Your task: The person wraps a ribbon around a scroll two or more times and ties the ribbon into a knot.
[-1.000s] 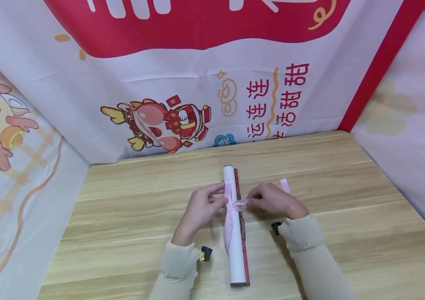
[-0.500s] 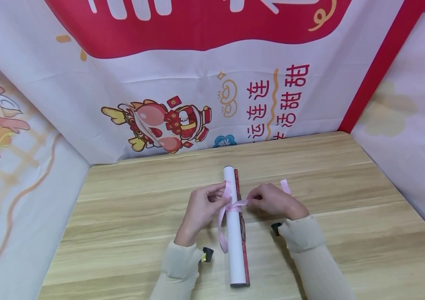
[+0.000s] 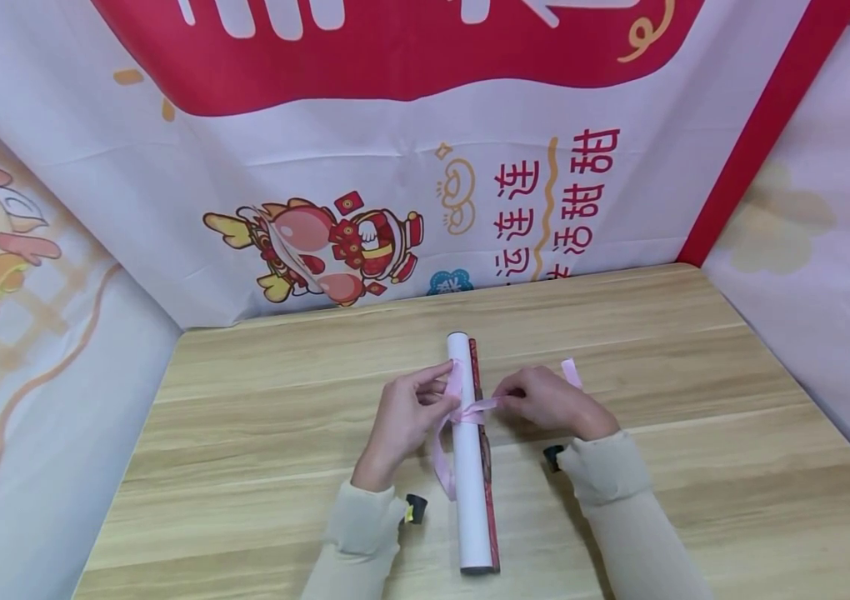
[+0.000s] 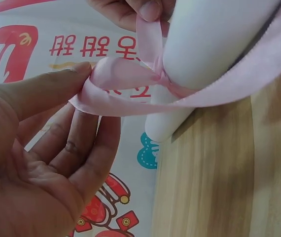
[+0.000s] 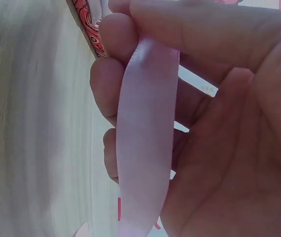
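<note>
A white rolled-up scroll [image 3: 474, 500] with a red patterned strip [image 3: 493, 525] along its right side lies lengthwise on the table. Around its middle runs a pink ribbon [image 3: 472, 416], crossed in a knot at the top. My left hand [image 3: 402, 421] pinches a folded loop of ribbon [image 4: 121, 74] between thumb and fingertips, left of the knot; a long tail [image 3: 442, 467] hangs below it. Right of the scroll, my right hand [image 3: 556, 402] pinches the other ribbon length between thumb and index finger. That ribbon's free part [image 5: 148, 128] trails across the palm, its end [image 3: 571, 372] sticking out behind the hand.
The wooden table [image 3: 245, 467] meets a white printed cloth [image 3: 365, 133] at the back, with more cloth on both sides. A black wrist-camera piece [image 3: 413, 508] is at the left cuff, another [image 3: 552, 457] at the right.
The hanging ribbon tail has swung off the scroll's top to its left side. My left hand has shifted very slightly with the loop; my right hand has hardly moved.
</note>
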A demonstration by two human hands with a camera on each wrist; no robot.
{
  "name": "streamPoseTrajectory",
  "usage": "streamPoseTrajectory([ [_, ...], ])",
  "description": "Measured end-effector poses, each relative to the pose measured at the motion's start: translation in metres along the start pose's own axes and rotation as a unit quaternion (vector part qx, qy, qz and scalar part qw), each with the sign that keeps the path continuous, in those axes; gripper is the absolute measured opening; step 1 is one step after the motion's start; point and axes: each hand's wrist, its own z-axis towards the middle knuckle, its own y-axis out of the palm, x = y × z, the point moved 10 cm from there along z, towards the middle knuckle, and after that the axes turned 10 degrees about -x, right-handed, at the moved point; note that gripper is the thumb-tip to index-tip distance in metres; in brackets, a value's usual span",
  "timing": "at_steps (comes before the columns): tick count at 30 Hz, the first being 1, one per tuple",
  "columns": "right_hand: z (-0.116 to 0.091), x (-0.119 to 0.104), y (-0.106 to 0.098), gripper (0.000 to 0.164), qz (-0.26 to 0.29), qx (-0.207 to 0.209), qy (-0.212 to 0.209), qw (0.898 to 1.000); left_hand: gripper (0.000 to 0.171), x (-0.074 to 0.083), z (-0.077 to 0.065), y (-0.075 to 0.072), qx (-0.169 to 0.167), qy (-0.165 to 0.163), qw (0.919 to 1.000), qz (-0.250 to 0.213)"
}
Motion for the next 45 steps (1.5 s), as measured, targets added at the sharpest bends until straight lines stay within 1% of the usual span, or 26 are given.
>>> streamPoseTrajectory([
  [6, -0.002, 0.0, -0.004, 0.017, 0.0, 0.023, 0.008, 1.0, 0.053, -0.001, 0.001, 0.001, -0.006, 0.003, 0.9999, 0.007],
  [10, -0.002, 0.002, -0.009, 0.015, -0.011, 0.044, 0.02, 0.999, 0.055, -0.002, 0.001, 0.0, -0.001, 0.008, 0.9998, 0.017],
  [16, -0.003, 0.003, -0.018, 0.013, -0.039, 0.089, 0.031, 0.995, 0.055, -0.003, 0.0, -0.002, 0.007, 0.006, 0.9996, 0.028],
  [19, -0.004, 0.003, -0.021, 0.012, -0.043, 0.101, 0.037, 0.993, 0.055, -0.003, 0.0, -0.004, 0.012, 0.005, 0.9995, 0.029],
  [23, -0.007, 0.01, -0.022, 0.012, -0.041, 0.098, 0.072, 0.992, 0.054, 0.0, 0.0, -0.005, 0.016, 0.016, 0.9992, 0.032],
  [28, -0.013, 0.025, -0.024, 0.012, -0.051, 0.092, 0.12, 0.987, 0.054, 0.001, 0.001, -0.005, 0.017, 0.032, 0.9987, 0.036],
  [31, -0.017, 0.033, -0.029, 0.013, -0.049, 0.103, 0.138, 0.984, 0.049, 0.001, 0.001, -0.006, 0.022, 0.034, 0.9984, 0.04],
  [33, -0.019, 0.036, -0.032, 0.014, -0.046, 0.114, 0.146, 0.982, 0.041, 0.001, 0.001, -0.007, 0.026, 0.031, 0.9983, 0.041],
  [37, -0.02, 0.036, -0.037, 0.018, -0.047, 0.128, 0.154, 0.979, 0.021, 0.001, 0.001, -0.008, 0.029, 0.025, 0.9982, 0.047],
  [39, -0.019, 0.035, -0.037, 0.021, -0.043, 0.129, 0.157, 0.978, 0.018, 0.0, 0.001, -0.007, 0.026, 0.021, 0.9982, 0.049],
  [42, -0.017, 0.033, -0.037, 0.022, -0.031, 0.134, 0.152, 0.979, 0.022, -0.001, 0.001, -0.006, 0.021, 0.019, 0.9984, 0.049],
  [45, -0.014, 0.029, -0.039, 0.024, -0.011, 0.147, 0.125, 0.981, 0.033, -0.002, 0.001, -0.006, 0.017, 0.017, 0.9988, 0.042],
])
